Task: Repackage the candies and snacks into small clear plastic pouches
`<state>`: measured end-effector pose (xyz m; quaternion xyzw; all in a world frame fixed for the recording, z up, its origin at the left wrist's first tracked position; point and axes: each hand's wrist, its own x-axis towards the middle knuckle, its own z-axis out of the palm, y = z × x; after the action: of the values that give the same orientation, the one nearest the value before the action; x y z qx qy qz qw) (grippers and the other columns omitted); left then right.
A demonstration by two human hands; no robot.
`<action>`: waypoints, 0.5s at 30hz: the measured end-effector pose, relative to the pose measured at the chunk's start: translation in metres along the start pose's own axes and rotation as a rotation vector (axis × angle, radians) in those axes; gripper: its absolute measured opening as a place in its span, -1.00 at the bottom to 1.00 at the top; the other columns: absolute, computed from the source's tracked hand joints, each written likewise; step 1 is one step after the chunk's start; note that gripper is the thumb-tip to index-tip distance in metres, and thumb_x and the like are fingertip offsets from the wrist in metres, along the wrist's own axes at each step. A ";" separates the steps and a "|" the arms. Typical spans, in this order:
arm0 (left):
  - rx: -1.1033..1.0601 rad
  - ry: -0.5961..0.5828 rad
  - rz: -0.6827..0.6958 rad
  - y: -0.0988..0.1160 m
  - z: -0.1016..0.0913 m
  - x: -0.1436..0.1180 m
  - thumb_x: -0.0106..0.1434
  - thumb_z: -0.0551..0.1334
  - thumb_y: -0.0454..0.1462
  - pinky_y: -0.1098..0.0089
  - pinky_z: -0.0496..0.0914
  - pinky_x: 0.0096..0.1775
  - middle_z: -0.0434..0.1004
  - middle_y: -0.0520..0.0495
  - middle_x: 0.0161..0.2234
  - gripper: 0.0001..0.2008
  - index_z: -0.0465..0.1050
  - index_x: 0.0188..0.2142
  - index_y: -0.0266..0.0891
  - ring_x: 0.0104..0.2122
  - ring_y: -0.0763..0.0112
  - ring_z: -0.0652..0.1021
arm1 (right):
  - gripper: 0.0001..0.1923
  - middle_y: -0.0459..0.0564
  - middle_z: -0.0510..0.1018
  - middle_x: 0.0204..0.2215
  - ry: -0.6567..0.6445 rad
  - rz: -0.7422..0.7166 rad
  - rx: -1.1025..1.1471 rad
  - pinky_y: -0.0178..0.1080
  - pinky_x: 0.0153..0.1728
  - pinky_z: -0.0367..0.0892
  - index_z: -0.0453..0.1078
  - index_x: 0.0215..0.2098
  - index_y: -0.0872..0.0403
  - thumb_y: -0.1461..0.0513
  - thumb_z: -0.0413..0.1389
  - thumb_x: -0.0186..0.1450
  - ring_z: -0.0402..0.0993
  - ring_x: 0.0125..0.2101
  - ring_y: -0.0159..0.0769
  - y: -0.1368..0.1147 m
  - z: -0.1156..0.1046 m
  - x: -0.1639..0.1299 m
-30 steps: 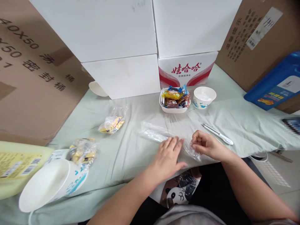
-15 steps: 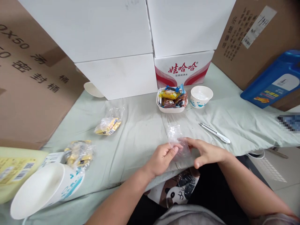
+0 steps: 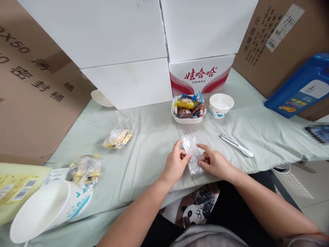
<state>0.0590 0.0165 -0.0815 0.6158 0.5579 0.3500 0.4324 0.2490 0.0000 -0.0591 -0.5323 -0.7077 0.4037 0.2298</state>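
A clear plastic bag (image 3: 192, 151) lies near the table's front edge, between my two hands. My left hand (image 3: 176, 164) pinches its left side between thumb and fingers, the index finger reaching up along it. On the opposite side, my right hand (image 3: 214, 163) grips the bag's right edge with thumb and fingertips, its index finger pointing inward. Behind the bag stands a white tub (image 3: 189, 120) filled with wrapped snacks (image 3: 189, 104). To the right of my right hand lies a utility knife (image 3: 236, 146).
A paper bowl (image 3: 221, 106) stands beside the tub. Bagged yellow packets (image 3: 118, 139) and another bagged bundle (image 3: 87, 169) lie left, near a tipped paper bucket (image 3: 51, 209). White boxes (image 3: 128, 82) line the back; a blue bottle (image 3: 298, 87) leans at right.
My right hand has moved in and taken hold of the bag's right side. My left hand has shifted slightly up, and the bag now lies flatter and more spread out.
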 end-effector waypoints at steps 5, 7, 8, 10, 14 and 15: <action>0.166 0.163 0.188 0.000 -0.001 -0.002 0.23 0.25 -0.28 0.38 0.45 -0.31 0.47 -0.04 -0.23 -0.45 0.12 0.18 -0.20 -0.48 0.52 0.48 | -0.39 -0.10 0.55 -0.44 0.030 0.018 -0.094 -0.28 -0.38 0.30 0.08 0.25 0.17 0.31 0.06 0.24 0.47 -0.44 -0.32 -0.004 0.002 0.003; 0.299 0.285 0.365 0.002 -0.003 -0.004 0.27 0.21 -0.26 0.31 0.47 -0.23 0.45 -0.15 -0.13 -0.58 0.21 0.10 -0.22 -0.33 0.40 0.52 | -0.39 -0.11 0.55 -0.45 0.033 0.011 -0.106 -0.29 -0.39 0.30 0.09 0.25 0.16 0.32 0.05 0.24 0.46 -0.45 -0.33 -0.003 0.004 0.003; 0.370 0.294 0.460 0.004 -0.004 -0.005 0.30 0.18 -0.27 0.26 0.46 -0.17 0.45 -0.18 -0.12 -0.68 0.28 0.04 -0.22 -0.24 0.34 0.52 | -0.39 -0.12 0.54 -0.46 0.034 0.005 -0.109 -0.29 -0.40 0.30 0.09 0.25 0.15 0.32 0.05 0.24 0.46 -0.46 -0.33 -0.002 0.004 0.003; 0.495 0.178 0.608 0.007 -0.005 -0.005 0.34 0.11 -0.29 0.17 0.42 -0.03 0.47 -0.19 -0.10 -0.80 0.38 -0.06 -0.21 -0.07 0.23 0.50 | -0.40 -0.13 0.53 -0.49 0.031 -0.011 -0.117 -0.29 -0.40 0.31 0.09 0.25 0.14 0.32 0.04 0.24 0.47 -0.46 -0.32 0.000 0.005 0.003; 0.674 -0.119 0.622 0.006 -0.004 -0.003 0.35 0.10 -0.25 -0.04 0.27 0.12 0.42 -0.22 0.09 -0.74 0.41 0.00 -0.21 0.20 0.02 0.31 | -0.48 -0.02 0.54 -0.32 0.154 -0.104 -0.240 -0.22 -0.32 0.37 0.15 0.22 0.06 0.23 0.06 0.30 0.49 -0.39 -0.28 0.001 -0.002 -0.002; 0.700 -0.147 0.598 0.005 -0.003 -0.003 0.35 0.12 -0.24 -0.07 0.24 0.13 0.38 -0.23 0.13 -0.71 0.40 0.03 -0.21 0.22 0.00 0.27 | -0.52 0.05 0.53 -0.22 0.206 -0.170 -0.292 -0.17 -0.26 0.38 0.20 0.18 0.05 0.18 0.09 0.31 0.49 -0.32 -0.23 0.000 -0.005 -0.004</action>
<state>0.0573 0.0143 -0.0759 0.8816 0.4083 0.2057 0.1170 0.2546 -0.0017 -0.0560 -0.5369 -0.7738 0.2194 0.2545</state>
